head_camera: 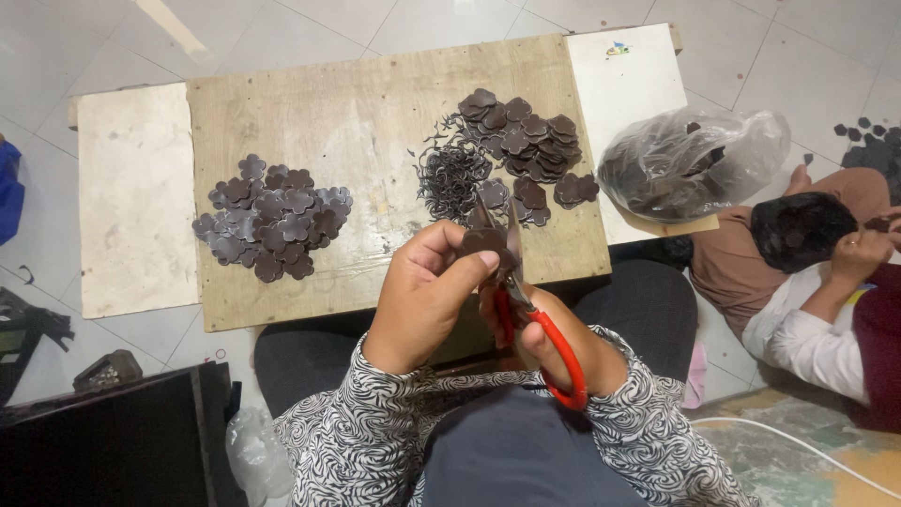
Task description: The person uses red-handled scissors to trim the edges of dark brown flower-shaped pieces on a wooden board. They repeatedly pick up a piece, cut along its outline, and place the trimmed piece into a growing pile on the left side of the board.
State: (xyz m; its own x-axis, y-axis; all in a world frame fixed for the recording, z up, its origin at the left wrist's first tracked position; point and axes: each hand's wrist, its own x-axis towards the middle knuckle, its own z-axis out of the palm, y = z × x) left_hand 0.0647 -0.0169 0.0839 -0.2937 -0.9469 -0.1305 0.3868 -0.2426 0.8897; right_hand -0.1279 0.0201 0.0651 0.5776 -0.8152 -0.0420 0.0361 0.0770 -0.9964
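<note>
Right hand: (544,343) closed through the red handles of scissors (526,305), blades pointed away toward the table's near edge.
Left hand: (427,296) fingers curled, a dark flower-shaped piece (483,242) pinched at the blades.
Piece: held between both hands, above the near edge of the table (375,113).
Left pile: cut pieces (272,221) heaped well left of the hands.
Far pile: uncut pieces (526,141) beside curled trimmings (450,178).
</note>
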